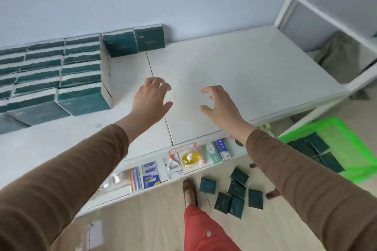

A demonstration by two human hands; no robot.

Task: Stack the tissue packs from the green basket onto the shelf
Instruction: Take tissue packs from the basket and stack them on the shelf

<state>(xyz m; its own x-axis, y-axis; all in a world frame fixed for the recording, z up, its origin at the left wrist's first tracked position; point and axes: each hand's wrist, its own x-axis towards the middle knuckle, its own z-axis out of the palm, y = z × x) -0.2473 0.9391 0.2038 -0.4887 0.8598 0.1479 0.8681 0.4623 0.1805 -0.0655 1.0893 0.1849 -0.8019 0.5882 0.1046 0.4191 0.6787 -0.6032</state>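
Both hands, left hand [152, 98] and right hand [219, 104], hover empty with fingers spread above the shelf [234, 71], beside the stacked tissue packs [61, 73]

a lower ledge [126, 195] carries small packaged goods: a blue-and-white box [151, 175], a round yellow item in clear wrap [190, 160], and a slim blue box [223, 149]. a brown shoe [189, 191] and a red trouser leg [204, 230] show above the pale floor [142, 230]. a grey-green cloth [336, 57] lies behind a white frame [318, 9].
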